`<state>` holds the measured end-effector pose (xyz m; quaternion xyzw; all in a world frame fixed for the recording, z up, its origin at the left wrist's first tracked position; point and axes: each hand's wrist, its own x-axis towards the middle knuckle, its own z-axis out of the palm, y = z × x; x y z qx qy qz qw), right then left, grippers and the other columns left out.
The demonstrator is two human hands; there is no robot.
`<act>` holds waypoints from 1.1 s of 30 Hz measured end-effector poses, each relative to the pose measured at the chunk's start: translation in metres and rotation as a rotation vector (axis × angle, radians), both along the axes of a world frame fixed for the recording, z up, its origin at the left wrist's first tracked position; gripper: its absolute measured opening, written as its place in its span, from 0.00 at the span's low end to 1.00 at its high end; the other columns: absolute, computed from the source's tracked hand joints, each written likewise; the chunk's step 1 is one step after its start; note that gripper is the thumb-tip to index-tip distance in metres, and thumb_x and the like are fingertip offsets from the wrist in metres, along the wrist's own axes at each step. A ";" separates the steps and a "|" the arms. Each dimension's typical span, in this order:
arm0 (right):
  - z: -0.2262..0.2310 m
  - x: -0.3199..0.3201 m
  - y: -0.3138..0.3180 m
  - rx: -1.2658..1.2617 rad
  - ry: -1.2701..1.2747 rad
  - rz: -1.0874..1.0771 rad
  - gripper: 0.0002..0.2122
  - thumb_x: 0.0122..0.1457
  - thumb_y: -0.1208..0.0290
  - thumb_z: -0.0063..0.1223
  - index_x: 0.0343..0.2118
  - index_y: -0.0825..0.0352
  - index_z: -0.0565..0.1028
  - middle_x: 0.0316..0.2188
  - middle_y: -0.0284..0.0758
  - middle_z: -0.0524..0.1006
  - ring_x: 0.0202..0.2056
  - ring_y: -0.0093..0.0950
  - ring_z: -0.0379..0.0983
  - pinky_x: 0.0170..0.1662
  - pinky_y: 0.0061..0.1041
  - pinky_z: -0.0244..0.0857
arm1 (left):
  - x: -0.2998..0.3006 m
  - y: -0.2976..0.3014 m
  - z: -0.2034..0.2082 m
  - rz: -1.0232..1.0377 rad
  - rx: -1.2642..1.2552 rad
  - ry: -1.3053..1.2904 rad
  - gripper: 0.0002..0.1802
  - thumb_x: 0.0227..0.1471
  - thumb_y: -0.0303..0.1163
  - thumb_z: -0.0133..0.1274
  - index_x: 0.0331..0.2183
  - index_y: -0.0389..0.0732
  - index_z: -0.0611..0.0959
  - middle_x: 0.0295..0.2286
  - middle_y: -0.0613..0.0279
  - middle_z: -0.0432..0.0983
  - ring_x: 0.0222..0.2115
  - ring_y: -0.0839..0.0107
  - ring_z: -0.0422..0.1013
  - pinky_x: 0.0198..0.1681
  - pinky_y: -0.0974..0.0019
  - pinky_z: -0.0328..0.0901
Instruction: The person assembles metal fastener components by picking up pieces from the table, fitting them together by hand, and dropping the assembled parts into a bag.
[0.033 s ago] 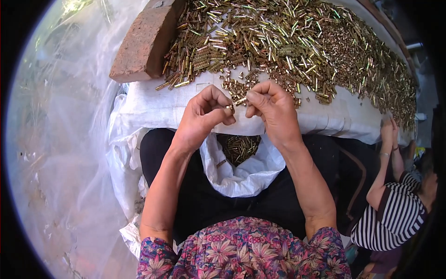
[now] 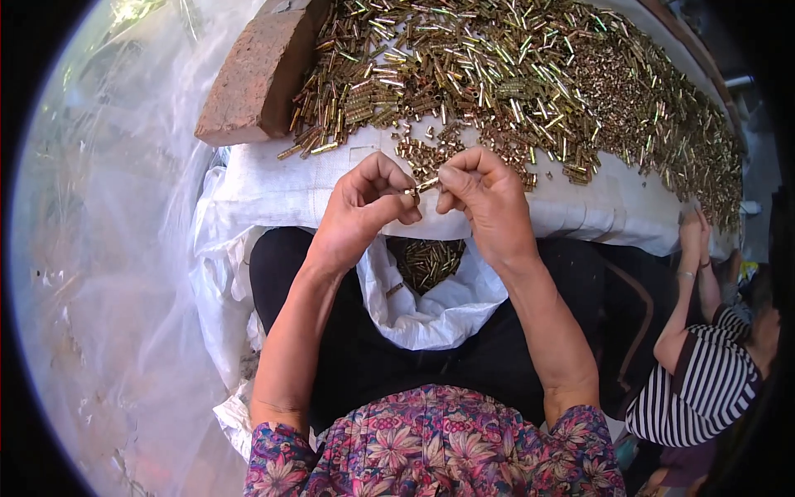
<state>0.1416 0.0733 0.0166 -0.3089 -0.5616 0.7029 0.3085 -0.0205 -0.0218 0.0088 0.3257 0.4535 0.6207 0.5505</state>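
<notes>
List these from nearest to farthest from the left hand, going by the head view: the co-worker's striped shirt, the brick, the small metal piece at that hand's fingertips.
1. Small metal piece: at the fingertips of the left hand.
2. Brick: beyond that hand, toward the upper left.
3. Striped shirt: far off at the lower right.

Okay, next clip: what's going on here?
The person's left hand pinches a small gold-coloured metal piece, while the right hand holds a slim gold-coloured metal tube up against it. Behind them, a heap of gold-coloured metal parts spreads over a white, cloth-like cover. An open white plastic sack between the knees holds gold-coloured pieces. At right, another person in a striped top reaches toward the heap.
</notes>
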 end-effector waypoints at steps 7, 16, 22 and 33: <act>-0.004 0.013 -0.019 -0.119 0.129 0.024 0.04 0.61 0.74 0.53 0.35 0.67 0.71 0.26 0.30 0.75 0.26 0.19 0.74 0.32 0.19 0.71 | 0.007 -0.011 -0.003 -0.023 0.006 -0.047 0.06 0.48 0.21 0.54 0.30 0.36 0.73 0.26 0.64 0.74 0.25 0.78 0.73 0.32 0.74 0.69; -0.009 0.024 -0.022 -0.145 0.160 0.082 0.03 0.61 0.76 0.51 0.34 0.67 0.70 0.26 0.32 0.75 0.26 0.21 0.74 0.33 0.20 0.71 | 0.005 -0.014 0.002 -0.088 -0.044 -0.096 0.05 0.47 0.21 0.55 0.28 0.37 0.74 0.22 0.67 0.73 0.21 0.79 0.71 0.28 0.76 0.67; -0.014 0.031 -0.020 -0.084 0.110 0.122 0.02 0.61 0.77 0.51 0.33 0.67 0.69 0.24 0.34 0.75 0.25 0.22 0.73 0.32 0.23 0.71 | 0.004 -0.017 0.001 -0.188 -0.061 -0.092 0.06 0.48 0.22 0.57 0.28 0.37 0.74 0.22 0.68 0.73 0.21 0.80 0.71 0.26 0.77 0.66; 0.006 0.040 -0.049 -0.441 0.324 0.204 0.06 0.61 0.72 0.53 0.32 0.67 0.69 0.23 0.36 0.74 0.23 0.24 0.71 0.29 0.27 0.68 | 0.015 -0.023 -0.004 -0.470 0.098 -0.414 0.12 0.49 0.29 0.62 0.31 0.39 0.74 0.24 0.63 0.76 0.23 0.78 0.73 0.26 0.76 0.67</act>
